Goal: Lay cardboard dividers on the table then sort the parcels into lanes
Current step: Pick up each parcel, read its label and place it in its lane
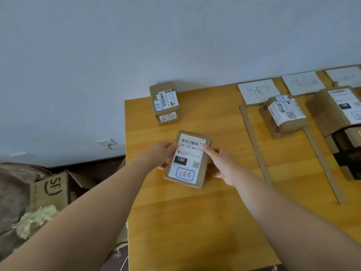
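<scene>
Four labelled parcels [188, 159] [166, 102] [283, 116] [340, 108], two dividers [254, 141] [322, 165]

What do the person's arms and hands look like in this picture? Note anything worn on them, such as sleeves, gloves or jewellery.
Both are uncovered. The left forearm and right forearm show no sleeve up to the picture's edge. The left hand and right hand wear no gloves, and no watch, bracelet or ring is visible.
</scene>
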Demonstrator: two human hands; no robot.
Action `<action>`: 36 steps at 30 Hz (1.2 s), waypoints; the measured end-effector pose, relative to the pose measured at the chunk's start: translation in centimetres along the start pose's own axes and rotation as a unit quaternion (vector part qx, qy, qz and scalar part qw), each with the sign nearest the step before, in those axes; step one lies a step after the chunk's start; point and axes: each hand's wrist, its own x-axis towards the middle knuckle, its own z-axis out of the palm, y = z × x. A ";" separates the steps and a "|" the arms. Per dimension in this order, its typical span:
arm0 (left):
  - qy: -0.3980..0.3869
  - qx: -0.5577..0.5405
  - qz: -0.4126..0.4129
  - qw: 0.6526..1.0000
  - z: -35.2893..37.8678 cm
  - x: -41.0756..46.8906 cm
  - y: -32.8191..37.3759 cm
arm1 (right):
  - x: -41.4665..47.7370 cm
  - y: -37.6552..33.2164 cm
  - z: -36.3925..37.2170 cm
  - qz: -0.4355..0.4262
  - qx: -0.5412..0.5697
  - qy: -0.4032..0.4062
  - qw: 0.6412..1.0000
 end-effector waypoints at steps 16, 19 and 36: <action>0.152 -0.278 0.137 0.939 1.1 -6.2 7.1 | -7.1 -6.2 -5.6 -0.245 0.031 -0.062 0.967; 0.160 -0.287 0.167 0.930 1.1 -7.0 8.4 | -8.3 -7.2 -6.8 -0.271 0.034 -0.049 0.961; 0.099 -0.358 0.219 0.902 3.2 -9.3 13.7 | -11.1 -8.0 -10.3 -0.321 0.117 -0.012 0.940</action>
